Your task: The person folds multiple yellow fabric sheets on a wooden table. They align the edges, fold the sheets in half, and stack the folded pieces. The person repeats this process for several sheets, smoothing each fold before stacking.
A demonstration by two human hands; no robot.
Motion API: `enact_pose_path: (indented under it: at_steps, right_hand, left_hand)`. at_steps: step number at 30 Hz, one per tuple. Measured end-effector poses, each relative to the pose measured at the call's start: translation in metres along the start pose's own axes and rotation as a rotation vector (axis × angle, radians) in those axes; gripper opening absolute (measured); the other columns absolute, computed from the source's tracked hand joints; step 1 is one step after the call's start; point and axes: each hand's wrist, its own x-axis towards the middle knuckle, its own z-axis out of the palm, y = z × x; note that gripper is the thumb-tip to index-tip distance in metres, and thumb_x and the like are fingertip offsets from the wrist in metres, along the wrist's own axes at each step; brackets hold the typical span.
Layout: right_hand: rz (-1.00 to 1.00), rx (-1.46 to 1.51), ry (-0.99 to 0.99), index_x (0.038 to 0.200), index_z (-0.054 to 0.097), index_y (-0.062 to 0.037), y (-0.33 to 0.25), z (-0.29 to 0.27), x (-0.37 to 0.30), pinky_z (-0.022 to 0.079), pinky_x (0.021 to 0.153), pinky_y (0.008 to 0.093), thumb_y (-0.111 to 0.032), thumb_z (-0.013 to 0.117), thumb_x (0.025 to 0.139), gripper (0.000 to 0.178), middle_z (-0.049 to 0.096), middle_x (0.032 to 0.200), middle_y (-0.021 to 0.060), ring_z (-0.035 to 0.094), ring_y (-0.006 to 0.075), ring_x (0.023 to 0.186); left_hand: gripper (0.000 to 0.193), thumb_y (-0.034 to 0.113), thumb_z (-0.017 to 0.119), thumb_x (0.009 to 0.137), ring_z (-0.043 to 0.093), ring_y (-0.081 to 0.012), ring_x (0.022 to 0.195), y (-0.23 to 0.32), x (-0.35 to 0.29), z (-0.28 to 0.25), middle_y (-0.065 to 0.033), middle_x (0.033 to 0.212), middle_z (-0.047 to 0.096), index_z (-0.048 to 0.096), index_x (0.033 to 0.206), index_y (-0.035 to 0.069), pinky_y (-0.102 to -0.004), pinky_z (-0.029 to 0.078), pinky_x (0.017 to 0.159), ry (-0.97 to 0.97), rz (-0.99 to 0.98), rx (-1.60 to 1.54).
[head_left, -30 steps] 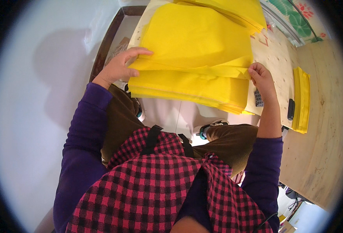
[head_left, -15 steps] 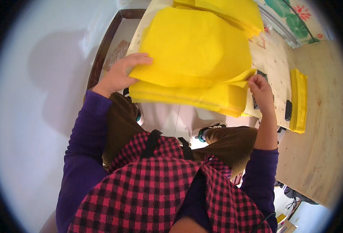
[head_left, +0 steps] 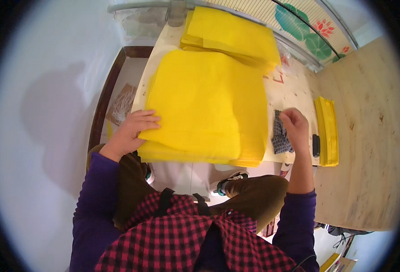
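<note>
A broad stack of yellow fabric sheets (head_left: 204, 99) lies on the wooden table, its near edge reaching the table's front. My left hand (head_left: 134, 131) grips the stack's near left corner, fingers laid over the top sheet and thumb low at the edge. To the right of the stack, my right hand (head_left: 296, 129) is closed, thumb and fingertips together over a dark grey checked cloth (head_left: 280, 138). Whether the fingertips pinch the cloth or anything else is hidden. Nothing joins this hand to the yellow sheets.
Behind the stack is a second yellow pile (head_left: 231, 34). A narrow folded yellow bundle (head_left: 328, 131) stands by the wooden panel (head_left: 363, 136) on the right, beside a small black object (head_left: 316, 145). A grey cylindrical container (head_left: 177, 12) stands at the table's far left corner.
My right hand has let go of the top sheet's near right corner and moved onto the grey cloth. The lifted corner now lies flat. My left hand stays at the left edge. The view has shifted.
</note>
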Motion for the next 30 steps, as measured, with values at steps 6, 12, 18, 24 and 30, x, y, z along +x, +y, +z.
enact_pose_path:
  at_steps: [6,12,18,24,30]
  right_hand:
    - [-0.312,-0.272,-0.069,0.089,0.063,0.0002,-0.024,0.069,0.099,0.048,0.067,0.0309,-0.012,0.068,0.08,0.015,0.064,0.077,0.0108,0.061,0.0216,0.071]
    - [-0.665,-0.657,0.099,0.11,0.062,-0.0101,-0.033,0.138,0.184,0.044,0.091,0.0392,-0.015,0.071,0.075,0.037,0.06,0.115,0.0105,0.054,0.0295,0.108]
    - [-0.662,-0.766,0.062,0.099,0.067,-0.0148,-0.034,0.164,0.215,0.044,0.09,0.0403,-0.02,0.061,0.082,0.019,0.066,0.103,0.004,0.057,0.0249,0.102]
    - [-0.641,-0.704,0.132,0.086,0.068,-0.0148,-0.053,0.163,0.217,0.048,0.079,0.0403,-0.021,0.053,0.086,0.016,0.067,0.087,0.0035,0.061,0.0253,0.087]
    - [-0.798,-0.811,0.086,0.08,0.063,-0.0111,-0.093,0.155,0.182,0.05,0.07,0.0394,-0.017,0.054,0.082,0.011,0.065,0.082,0.0057,0.063,0.0253,0.082]
  left_hand:
    - [0.051,-0.006,0.068,0.057,0.048,-0.0267,0.126,-0.001,0.002,-0.004,-0.0042,0.124,0.062,0.067,0.106,0.012,-0.0463,0.028,0.109,-0.05,-0.035,0.03]
    - [0.054,-0.005,0.071,0.054,0.051,-0.0265,0.123,0.003,0.007,-0.007,-0.0022,0.12,0.064,0.067,0.105,0.015,-0.0521,0.031,0.107,-0.071,-0.047,0.053]
    - [0.054,-0.007,0.066,0.054,0.051,-0.0266,0.123,0.006,0.01,-0.009,-0.0017,0.119,0.064,0.068,0.103,0.015,-0.0519,0.029,0.108,-0.08,-0.071,0.049]
    - [0.049,-0.002,0.073,0.057,0.049,-0.0266,0.125,0.003,0.012,-0.01,-0.0015,0.121,0.063,0.069,0.102,0.016,-0.0507,0.027,0.11,-0.113,-0.062,0.065]
    - [0.051,-0.004,0.072,0.056,0.05,-0.0262,0.124,0.006,0.011,-0.009,-0.0015,0.12,0.064,0.069,0.103,0.016,-0.0504,0.027,0.109,-0.081,-0.057,0.047]
